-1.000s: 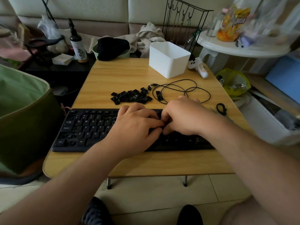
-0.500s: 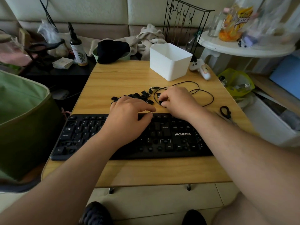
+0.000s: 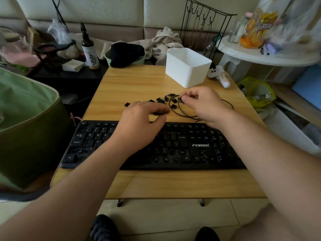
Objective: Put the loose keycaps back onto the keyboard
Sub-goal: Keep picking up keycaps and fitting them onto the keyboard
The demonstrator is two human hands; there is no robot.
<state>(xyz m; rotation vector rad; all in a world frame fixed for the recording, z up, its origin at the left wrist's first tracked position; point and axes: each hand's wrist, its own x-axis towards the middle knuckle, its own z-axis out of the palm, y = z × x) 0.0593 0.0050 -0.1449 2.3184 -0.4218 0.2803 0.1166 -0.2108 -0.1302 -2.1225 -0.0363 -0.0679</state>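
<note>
A black keyboard (image 3: 194, 146) lies across the near part of the wooden table (image 3: 139, 84), with several sockets bare in its lower rows. Beyond it sits a scatter of loose black keycaps (image 3: 159, 100). My left hand (image 3: 140, 122) reaches over the keyboard's top edge, its fingers curled down on the near keycaps and hiding some of them. My right hand (image 3: 203, 103) is further right and pinches one keycap (image 3: 180, 99) between thumb and forefinger, just above the coiled black cable (image 3: 227, 104).
A white plastic bin (image 3: 187, 66) stands behind the keycaps, a white game controller (image 3: 220, 75) to its right. A green bag (image 3: 26, 122) crowds the table's left side. A bottle (image 3: 89, 49) and a black cap (image 3: 126, 53) sit at the back.
Both hands left the middle of the keyboard and moved away from me to the keycap pile. My right hand has picked up one keycap.
</note>
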